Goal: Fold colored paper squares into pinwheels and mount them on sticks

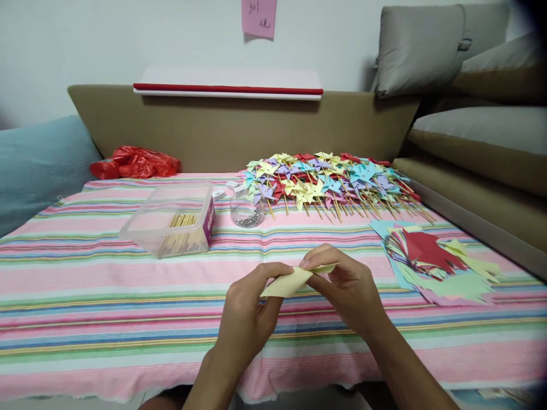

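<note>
A piece of pale yellow paper (287,284) is held up between both hands above the striped cloth. My left hand (252,304) pinches its left part between thumb and fingers. On the other side, my right hand (344,285) grips the paper near its middle, where it bends, and a narrow yellow flap shows under those fingers. To the right lies a stack of cut paper sheets (431,250) in red, green, yellow, blue and pink. Behind the hands is a heap of finished paper pinwheels (316,182) on wooden sticks.
A clear plastic box (145,219) with wooden sticks (182,230) stands on the left. Beside it is a round clear tub (247,213) of small metal pins. A red plastic bag (137,162) lies at the back left. Grey cushions (482,136) are piled along the right.
</note>
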Motion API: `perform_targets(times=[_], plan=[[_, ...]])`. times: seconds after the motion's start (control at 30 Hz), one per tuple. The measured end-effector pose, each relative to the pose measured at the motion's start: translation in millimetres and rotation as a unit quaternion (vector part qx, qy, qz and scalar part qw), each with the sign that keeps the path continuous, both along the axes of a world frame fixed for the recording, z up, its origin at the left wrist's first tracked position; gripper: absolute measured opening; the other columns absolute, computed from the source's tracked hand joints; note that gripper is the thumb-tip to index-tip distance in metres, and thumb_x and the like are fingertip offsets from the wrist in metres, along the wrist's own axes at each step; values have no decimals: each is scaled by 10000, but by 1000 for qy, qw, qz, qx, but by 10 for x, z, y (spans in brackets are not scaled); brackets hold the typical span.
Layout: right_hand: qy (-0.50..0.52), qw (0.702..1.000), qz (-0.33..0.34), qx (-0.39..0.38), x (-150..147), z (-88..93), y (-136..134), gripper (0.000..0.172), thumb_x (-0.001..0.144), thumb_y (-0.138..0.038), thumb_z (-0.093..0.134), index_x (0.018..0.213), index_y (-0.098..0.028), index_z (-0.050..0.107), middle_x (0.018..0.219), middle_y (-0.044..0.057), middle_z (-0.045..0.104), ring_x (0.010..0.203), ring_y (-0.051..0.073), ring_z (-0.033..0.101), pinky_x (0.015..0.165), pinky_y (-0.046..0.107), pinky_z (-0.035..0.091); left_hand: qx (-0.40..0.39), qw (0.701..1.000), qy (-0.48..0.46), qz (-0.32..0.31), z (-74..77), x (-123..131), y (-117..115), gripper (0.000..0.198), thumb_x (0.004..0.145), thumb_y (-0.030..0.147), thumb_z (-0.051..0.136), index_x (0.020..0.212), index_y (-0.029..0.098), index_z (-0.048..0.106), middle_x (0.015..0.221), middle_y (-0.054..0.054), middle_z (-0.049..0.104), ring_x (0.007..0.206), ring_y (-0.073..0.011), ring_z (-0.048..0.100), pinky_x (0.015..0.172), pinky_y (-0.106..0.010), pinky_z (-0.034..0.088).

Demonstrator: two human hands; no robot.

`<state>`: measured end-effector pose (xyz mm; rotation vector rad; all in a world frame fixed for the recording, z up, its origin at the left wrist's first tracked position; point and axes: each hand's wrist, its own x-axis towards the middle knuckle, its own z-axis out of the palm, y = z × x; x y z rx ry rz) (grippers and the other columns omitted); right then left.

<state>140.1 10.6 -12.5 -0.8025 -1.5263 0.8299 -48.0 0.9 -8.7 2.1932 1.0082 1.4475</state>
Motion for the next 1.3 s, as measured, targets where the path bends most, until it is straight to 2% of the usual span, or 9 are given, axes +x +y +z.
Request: perform_targets(times=[0.17,0.37,0.53,0.73,0.93,1.13,1.3], plan=[[3,999,13,40,12,11,-1,79,886,-237,726,935,-299,731,882,31,698,876,206,657,768,356,532,10,1000,12,20,29,15,-4,267,885,54,554,1062,240,625,957,-7,763,837,-143,734,668,-194,551],[-11,999,5,53,12,39,-14,96,892,-215,714,932,-300,731,884,29,697,871,203,662,747,346,539,32,999,18,27,35,33,-6,275,879,48,552,1061,242,622,950,-4,766,839,-146,741,678,-199,561],[-12,998,1,61,2,44,-30,149,889,-176,713,935,-317,727,888,3,694,877,176,656,761,314,533,33,999,17,31,33,32,-4,316,865,13,554,1069,247,613,948,12,761,832,-120,736,588,-142,529],[-9,999,0,54,-7,22,-39,187,897,-152,696,949,-329,722,904,3,689,897,175,645,774,313,530,44,998,19,30,27,33,-20,324,867,-2,552,1070,245,610,950,18,755,841,-105,729,660,-141,540],[1,999,-8,51,-15,-10,-24,124,893,-188,701,927,-305,723,873,26,682,858,201,651,751,346,535,57,998,22,22,15,38,8,272,896,32,548,1073,225,619,960,-17,759,866,-137,734,709,-193,557],[-43,998,-7,49,-2,-6,-20,139,917,-202,672,986,-313,721,910,35,667,883,205,639,765,354,525,43,998,34,-17,49,-30,29,305,881,16,568,1080,243,614,974,17,755,880,-111,716,776,-177,536],[-15,1000,-4,17,-41,-35,-22,101,929,-220,663,971,-305,696,963,24,687,972,210,657,872,380,520,21,999,31,-9,50,-16,52,265,908,81,598,1119,241,593,1034,1,734,952,-122,701,820,-196,527]])
